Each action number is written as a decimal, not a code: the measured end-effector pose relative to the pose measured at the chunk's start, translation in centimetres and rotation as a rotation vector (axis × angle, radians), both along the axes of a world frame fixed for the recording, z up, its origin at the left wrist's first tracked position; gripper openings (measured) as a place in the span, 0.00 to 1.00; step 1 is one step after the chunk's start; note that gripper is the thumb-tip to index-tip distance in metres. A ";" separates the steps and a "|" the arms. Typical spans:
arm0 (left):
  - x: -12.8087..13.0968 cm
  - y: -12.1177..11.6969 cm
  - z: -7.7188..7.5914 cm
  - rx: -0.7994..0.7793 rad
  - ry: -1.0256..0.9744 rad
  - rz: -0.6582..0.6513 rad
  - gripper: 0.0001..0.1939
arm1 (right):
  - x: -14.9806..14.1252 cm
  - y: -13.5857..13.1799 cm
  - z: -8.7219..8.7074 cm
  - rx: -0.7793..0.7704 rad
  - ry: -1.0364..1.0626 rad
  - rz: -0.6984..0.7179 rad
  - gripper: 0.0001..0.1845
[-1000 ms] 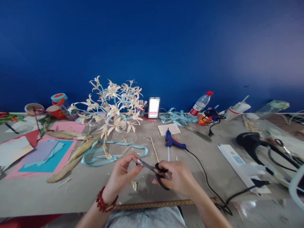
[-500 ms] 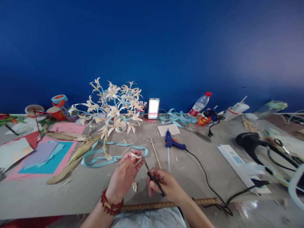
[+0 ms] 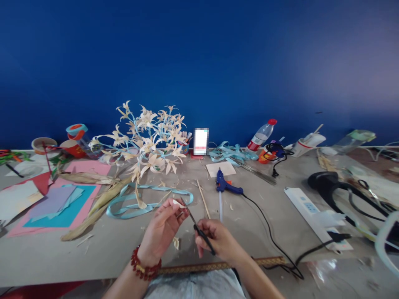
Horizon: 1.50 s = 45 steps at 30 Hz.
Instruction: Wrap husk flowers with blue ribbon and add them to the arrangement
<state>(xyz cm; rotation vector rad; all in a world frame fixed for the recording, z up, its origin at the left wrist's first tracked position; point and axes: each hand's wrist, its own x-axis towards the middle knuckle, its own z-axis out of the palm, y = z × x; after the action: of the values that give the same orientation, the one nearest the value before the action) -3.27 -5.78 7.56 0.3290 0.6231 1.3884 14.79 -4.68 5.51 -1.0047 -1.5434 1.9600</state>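
Note:
Between the fingertips of my left hand (image 3: 162,229) is a small pale piece of corn husk (image 3: 178,204), pinched near the front of the table. My right hand (image 3: 215,238) is closed around the black handles of a pair of scissors (image 3: 202,237). The blades point up and to the left, with their tips at the husk piece; whether they touch it I cannot tell. A husk scrap (image 3: 176,243) lies on the table below my hands. Beyond my left hand, a loop of light blue ribbon (image 3: 118,214) lies on the tabletop.
A bunch of husk flowers (image 3: 149,145) stands at the back left. Right of centre lie a blue glue gun (image 3: 229,187) with its cord and a thin wooden stick (image 3: 203,199). A white power strip (image 3: 307,211) is farther right. Coloured paper (image 3: 84,207) and dried husks (image 3: 102,203) lie left.
The whole view has shifted very slightly. My hands keep nearly the same pose, with the scissor tips still at the husk piece.

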 end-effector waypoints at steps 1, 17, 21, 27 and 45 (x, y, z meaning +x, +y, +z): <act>0.0 0.0 0.0 0.000 0.004 -0.003 0.04 | 0.1 0.0 0.0 -0.003 -0.003 -0.002 0.24; -0.1 -0.2 0.6 0.009 0.053 -0.002 0.05 | 0.2 0.4 0.0 -0.037 -0.027 -0.028 0.23; -0.2 -0.1 0.6 0.006 0.092 0.009 0.04 | 0.4 0.4 0.0 -0.039 -0.063 -0.026 0.23; -0.4 0.0 0.6 0.026 0.174 0.013 0.05 | 0.8 0.6 -0.6 -0.011 -0.109 -0.016 0.23; -1.1 -0.3 0.4 0.073 0.451 0.188 0.06 | 1.5 -0.5 -1.0 0.718 -1.178 0.079 0.11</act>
<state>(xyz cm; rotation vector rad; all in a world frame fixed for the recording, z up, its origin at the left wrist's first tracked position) -4.41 -6.11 7.99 0.6660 0.9942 1.5308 16.31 -5.23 4.53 -1.8397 -2.5767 0.5548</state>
